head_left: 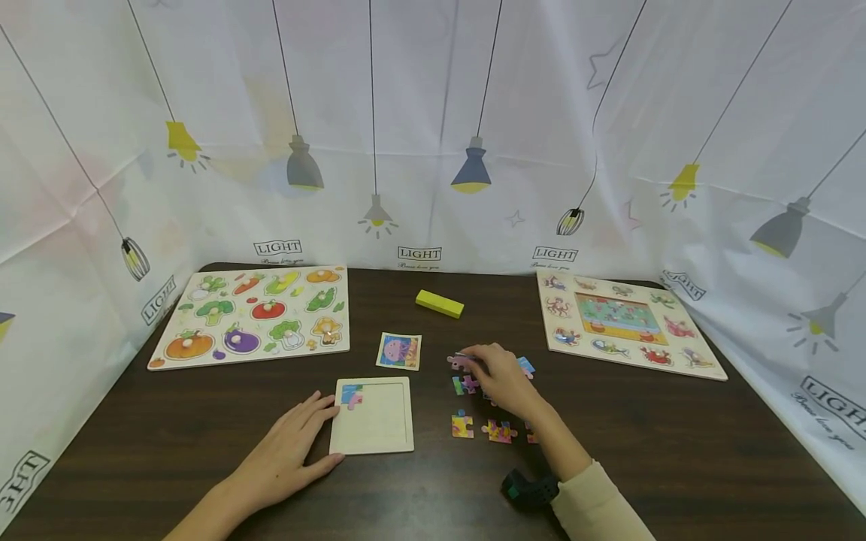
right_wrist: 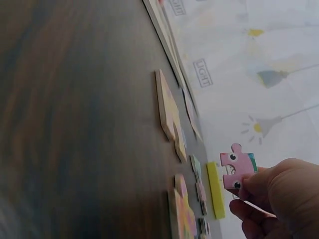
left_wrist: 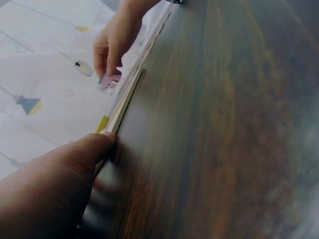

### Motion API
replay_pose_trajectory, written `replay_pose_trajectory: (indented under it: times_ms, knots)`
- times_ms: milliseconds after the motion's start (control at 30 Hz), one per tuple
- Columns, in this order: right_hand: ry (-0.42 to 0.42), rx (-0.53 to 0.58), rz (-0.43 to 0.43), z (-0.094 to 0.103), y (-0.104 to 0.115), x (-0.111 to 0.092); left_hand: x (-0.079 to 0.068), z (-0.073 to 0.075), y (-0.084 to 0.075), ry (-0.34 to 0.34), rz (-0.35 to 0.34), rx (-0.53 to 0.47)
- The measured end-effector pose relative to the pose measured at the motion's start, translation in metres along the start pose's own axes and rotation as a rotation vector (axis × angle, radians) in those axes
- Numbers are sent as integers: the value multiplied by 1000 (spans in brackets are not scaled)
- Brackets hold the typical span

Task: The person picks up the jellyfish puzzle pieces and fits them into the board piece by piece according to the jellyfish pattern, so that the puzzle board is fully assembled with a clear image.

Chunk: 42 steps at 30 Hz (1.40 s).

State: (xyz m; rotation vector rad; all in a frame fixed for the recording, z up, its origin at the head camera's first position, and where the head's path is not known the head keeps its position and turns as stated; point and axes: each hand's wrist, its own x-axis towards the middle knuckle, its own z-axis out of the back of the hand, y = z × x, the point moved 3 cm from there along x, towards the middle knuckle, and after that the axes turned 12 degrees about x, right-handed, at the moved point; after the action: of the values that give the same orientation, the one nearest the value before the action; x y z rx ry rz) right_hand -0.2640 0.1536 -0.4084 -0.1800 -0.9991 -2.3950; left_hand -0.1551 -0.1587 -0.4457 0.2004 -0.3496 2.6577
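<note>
Between thumb and fingers my right hand (head_left: pixel 499 376) pinches a pink jigsaw piece (right_wrist: pixel 238 167) with a printed eye, held up off the table. Below and around that hand lie several loose jigsaw pieces, among them a yellow one (head_left: pixel 463 426) and a yellow-purple one (head_left: pixel 500 431). My left hand (head_left: pixel 287 447) rests on the table, its fingers and thumb touching the left edge of a square wooden puzzle tray (head_left: pixel 379 421). One blue-and-pink piece (head_left: pixel 352 395) sits in the tray's upper left corner. Behind the tray lies a small picture card (head_left: pixel 399 351) with a pink sea creature.
A vegetable puzzle board (head_left: pixel 250 315) lies at the back left, and a sea-animal puzzle board (head_left: pixel 629 324) at the back right. Between them is a yellow block (head_left: pixel 440 303). A white printed curtain (head_left: pixel 433 135) encloses the dark table (head_left: pixel 433 496) behind and at the sides.
</note>
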Motion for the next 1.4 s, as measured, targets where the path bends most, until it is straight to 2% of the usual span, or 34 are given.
replay_pose_trajectory:
  times_ms: [100,400,567,933,1233,1400]
  knots:
    - [26,31,-5,-5,7,0,0,0,0,3,3,0]
    - [62,47,51,-18,28,2,0,-2,1,3,-1,1]
    - [95,86,30,-27,34,4,-2,-3,3,-3,-7,12]
    - [149,152,61,-42,45,11,0,-3,3,-61,-47,26]
    - [185,170,95,-58,57,21,0,-2,3,-17,-19,14]
    - [189,180,87,-68,64,27,0,-1,3,-21,-19,14]
